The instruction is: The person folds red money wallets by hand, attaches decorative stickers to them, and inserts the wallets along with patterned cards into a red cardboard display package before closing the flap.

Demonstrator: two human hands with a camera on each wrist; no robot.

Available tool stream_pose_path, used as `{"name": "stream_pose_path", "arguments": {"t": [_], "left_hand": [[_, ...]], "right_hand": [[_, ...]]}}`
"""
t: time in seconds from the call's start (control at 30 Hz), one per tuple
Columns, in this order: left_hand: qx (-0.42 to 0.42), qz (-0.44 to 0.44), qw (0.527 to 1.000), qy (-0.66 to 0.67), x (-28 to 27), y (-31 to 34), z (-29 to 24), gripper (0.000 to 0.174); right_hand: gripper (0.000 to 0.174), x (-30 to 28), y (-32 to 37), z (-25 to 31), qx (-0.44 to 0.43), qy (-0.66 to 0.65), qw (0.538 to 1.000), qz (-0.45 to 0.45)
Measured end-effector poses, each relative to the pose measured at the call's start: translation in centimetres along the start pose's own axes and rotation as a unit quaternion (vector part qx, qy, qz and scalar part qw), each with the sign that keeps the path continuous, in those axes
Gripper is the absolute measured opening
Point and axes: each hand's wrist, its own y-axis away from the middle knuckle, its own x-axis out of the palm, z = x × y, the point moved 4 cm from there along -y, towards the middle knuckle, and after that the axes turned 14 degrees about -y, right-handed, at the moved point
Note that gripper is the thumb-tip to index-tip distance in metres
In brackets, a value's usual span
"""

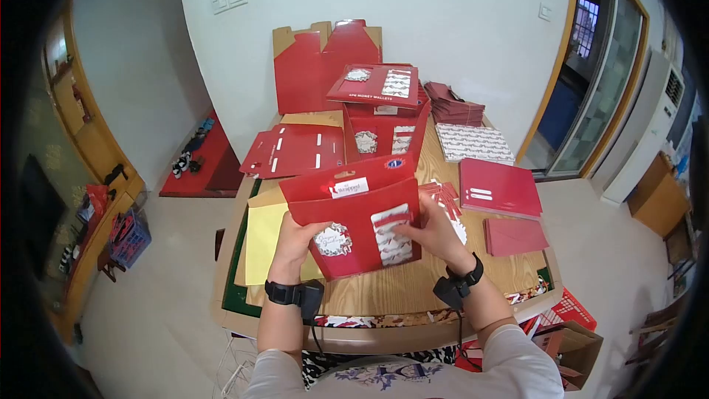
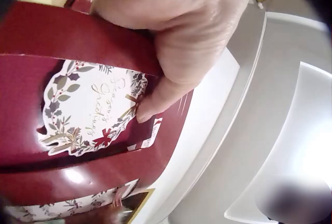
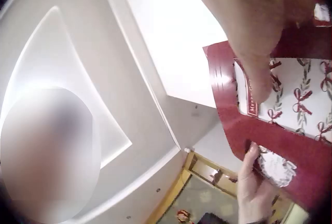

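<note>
A red cardboard wallet pack [image 1: 348, 210] is held up over the near part of the table, tilted, with a hang hole and white label at its top. My left hand [image 1: 294, 242] grips its left side, thumb on the front beside a round wreath tag [image 2: 93, 107] reading "Season's Greetings". On the other side my right hand [image 1: 441, 233] holds the pack, its thumb pressed on the bow-patterned white wallet [image 3: 298, 97] in the right window. Most of both hands' other fingers are hidden behind the pack.
Behind the pack stands an open red box with another wallet pack [image 1: 377, 83] on top. Yellow envelopes [image 1: 266, 240] lie at left. At right are a patterned white stack [image 1: 476, 142], a red card stack [image 1: 500, 186], dark red envelopes [image 1: 517, 237] and loose tags [image 1: 445, 196].
</note>
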Motion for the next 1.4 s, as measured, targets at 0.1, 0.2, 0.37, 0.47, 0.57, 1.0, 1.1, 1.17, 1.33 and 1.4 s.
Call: {"name": "stream_pose_path", "arguments": {"t": [0.1, 0.2, 0.37, 0.47, 0.57, 1.0, 1.1, 1.17, 1.33, 1.4], "left_hand": [[-0.041, 0.006, 0.999, -0.023, -0.3, 0.7, 2.7, 0.035], [-0.076, 0.01, 0.997, -0.012, -0.2, 1.3, 3.8, 0.033], [-0.086, 0.06, 0.994, -0.009, 0.6, 1.7, 3.5, 0.031], [-0.118, 0.065, 0.991, -0.02, 0.7, 1.5, 4.4, 0.031], [-0.148, 0.036, 0.988, 0.02, 0.8, 1.4, 5.5, 0.032], [-0.14, 0.063, 0.988, 0.019, 1.4, 1.7, 5.7, 0.036], [-0.13, 0.06, 0.99, 0.017, 1.5, 1.9, 5.6, 0.035], [-0.133, 0.045, 0.99, 0.023, 1.5, 1.7, 5.4, 0.034], [-0.111, 0.041, 0.993, 0.022, 1.2, 1.6, 4.9, 0.032], [-0.102, 0.049, 0.993, 0.03, 1.4, 1.7, 4.9, 0.032]], "right_hand": [[0.046, 0.1, 0.5, -0.6, 0.072, -0.094, 0.993, 0.004], [0.043, -0.5, 1.3, -1.9, 0.141, -0.126, 0.982, -0.029], [0.034, -0.9, 1.9, -4.0, 0.061, -0.075, 0.994, -0.056], [0.034, -0.9, 2.2, -4.0, 0.086, -0.105, 0.988, -0.074], [0.034, -1.9, 2.7, -6.1, 0.138, -0.102, 0.983, -0.069], [0.042, -1.6, 2.7, -5.8, 0.141, -0.117, 0.979, -0.089], [0.042, -1.4, 2.7, -5.4, 0.134, -0.105, 0.98, -0.099], [0.039, -1.3, 2.7, -5.1, 0.109, -0.076, 0.985, -0.108], [0.03, -2.0, 2.6, -5.6, 0.101, -0.157, 0.978, -0.095], [0.029, -1.9, 3.0, -6.1, 0.075, -0.127, 0.982, -0.117]]}}
